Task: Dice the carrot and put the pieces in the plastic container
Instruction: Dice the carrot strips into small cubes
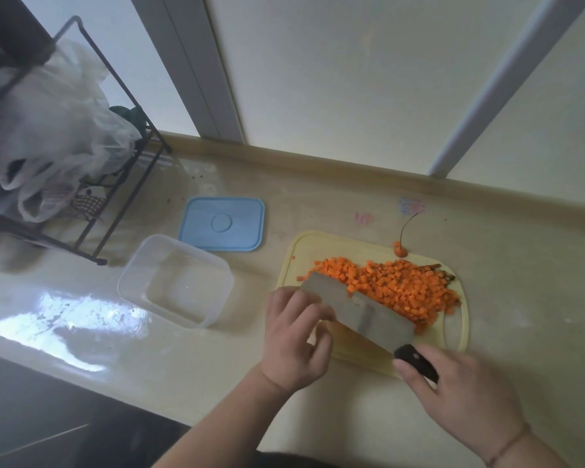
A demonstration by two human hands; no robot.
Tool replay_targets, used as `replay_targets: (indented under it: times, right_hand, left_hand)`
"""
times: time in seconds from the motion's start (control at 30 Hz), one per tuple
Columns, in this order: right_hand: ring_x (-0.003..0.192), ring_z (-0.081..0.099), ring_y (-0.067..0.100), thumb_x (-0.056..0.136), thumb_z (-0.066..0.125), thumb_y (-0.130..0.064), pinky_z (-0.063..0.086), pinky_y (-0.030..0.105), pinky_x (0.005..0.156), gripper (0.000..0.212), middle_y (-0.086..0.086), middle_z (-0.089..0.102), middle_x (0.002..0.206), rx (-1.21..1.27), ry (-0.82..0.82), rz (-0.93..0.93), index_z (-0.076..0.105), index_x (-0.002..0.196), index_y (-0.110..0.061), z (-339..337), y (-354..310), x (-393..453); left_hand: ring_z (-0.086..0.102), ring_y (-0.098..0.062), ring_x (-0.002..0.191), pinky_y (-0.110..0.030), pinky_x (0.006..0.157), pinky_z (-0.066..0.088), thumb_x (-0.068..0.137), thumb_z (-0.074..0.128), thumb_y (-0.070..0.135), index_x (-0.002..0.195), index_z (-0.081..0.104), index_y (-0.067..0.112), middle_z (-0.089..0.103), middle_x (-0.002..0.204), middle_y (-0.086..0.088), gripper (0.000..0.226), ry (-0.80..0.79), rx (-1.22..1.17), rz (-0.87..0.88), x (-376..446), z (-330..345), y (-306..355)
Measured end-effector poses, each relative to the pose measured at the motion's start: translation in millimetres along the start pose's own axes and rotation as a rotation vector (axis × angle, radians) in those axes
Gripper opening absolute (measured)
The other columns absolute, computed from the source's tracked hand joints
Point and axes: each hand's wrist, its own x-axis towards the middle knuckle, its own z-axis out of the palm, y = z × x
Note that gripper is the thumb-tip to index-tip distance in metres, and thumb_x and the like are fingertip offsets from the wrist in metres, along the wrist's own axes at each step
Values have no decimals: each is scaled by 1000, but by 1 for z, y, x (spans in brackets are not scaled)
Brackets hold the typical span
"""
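Observation:
A heap of small orange carrot dice (pixel 395 288) lies on a pale yellow cutting board (pixel 303 244). A broad cleaver (pixel 362 310) slants across the board against the near side of the heap. My right hand (pixel 460 396) grips its black handle. My left hand (pixel 294 336) rests on the blade's far end, fingers curled over its top edge. A clear plastic container (pixel 176 280) stands to the left of the board with nothing in it. The carrot's tip with its thin root (pixel 401 249) sits at the board's far edge.
The blue lid (pixel 222 224) lies behind the container. A black wire rack (pixel 81 184) with plastic bags fills the left side. Behind the counter runs a raised ledge and a wall. The counter's front edge runs from near left down toward me.

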Motion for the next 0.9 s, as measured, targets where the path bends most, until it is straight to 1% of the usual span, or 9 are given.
replay_targets:
  times: [0.13, 0.27, 0.37, 0.47, 0.5, 0.57, 0.67, 0.77, 0.9]
  right_hand:
    - [35, 51, 20, 87, 37, -64, 28, 22, 37, 48, -3, 51, 44, -97, 3, -111, 57, 65, -26, 6, 4, 2]
    - [37, 53, 21, 90, 33, -64, 35, 26, 36, 50, -1, 53, 45, -113, 6, -127, 57, 67, -27, 7, 4, -1]
    - [35, 53, 15, 90, 30, -66, 30, 24, 33, 52, -5, 52, 43, -41, -29, -58, 58, 68, -29, 4, 2, -3]
    - [37, 48, 6, 87, 26, -74, 34, 25, 36, 54, -8, 43, 42, 215, -97, 75, 52, 68, -31, 2, -4, -8]
    - [39, 47, 6, 84, 24, -80, 34, 25, 39, 58, -7, 44, 43, 346, -111, 116, 49, 67, -30, 3, -6, -9]
    - [44, 46, 6, 76, 27, -85, 34, 24, 46, 63, -6, 48, 48, 615, -198, 186, 48, 68, -26, 6, -12, -8]
    - [47, 43, 5, 83, 41, -72, 35, 27, 51, 53, -3, 46, 49, 779, -327, 195, 50, 71, -20, 11, -26, -2]
    - [48, 40, 4, 93, 51, -47, 36, 30, 54, 45, -4, 44, 48, 796, -443, 194, 46, 65, -12, 19, -37, 4]
    - [46, 40, 4, 95, 51, -42, 33, 26, 51, 45, -4, 44, 47, 756, -453, 197, 48, 64, -9, 22, -41, 10]
  left_hand:
    - [52, -21, 96, -36, 87, 37, 85, 55, 31, 92, 70, 23, 62, 94, 10, 18, -366, 194, -59, 16, 14, -1]
    - [45, -21, 103, -41, 88, 41, 98, 40, 44, 105, 71, 24, 65, 107, 10, 38, -494, 287, -135, 23, 23, -4]
    - [50, -23, 109, -37, 93, 41, 101, 45, 33, 120, 69, 20, 63, 118, 6, 33, -345, 112, -136, 22, 8, -10]
    - [54, -12, 108, -27, 96, 43, 94, 49, 14, 110, 65, 21, 57, 112, 13, 24, 44, -63, -312, 2, -15, -21]
    - [54, -10, 106, -27, 93, 45, 91, 50, 13, 107, 62, 23, 56, 109, 13, 23, 91, -59, -340, -8, -22, -26]
    - [57, -16, 102, -34, 88, 49, 87, 57, 12, 107, 60, 21, 58, 109, 8, 22, -34, -20, -263, -29, -31, -34]
    - [61, -24, 96, -39, 84, 52, 83, 72, 4, 109, 67, 13, 63, 113, 1, 28, -257, 58, -97, -53, -26, -44]
    - [61, -26, 91, -37, 81, 52, 85, 73, 4, 108, 67, 13, 63, 114, 2, 25, -225, 104, -67, -58, -17, -49]
    - [60, -25, 92, -38, 80, 51, 96, 65, 16, 103, 71, 12, 64, 110, 2, 11, -223, 119, -69, -58, -10, -54]
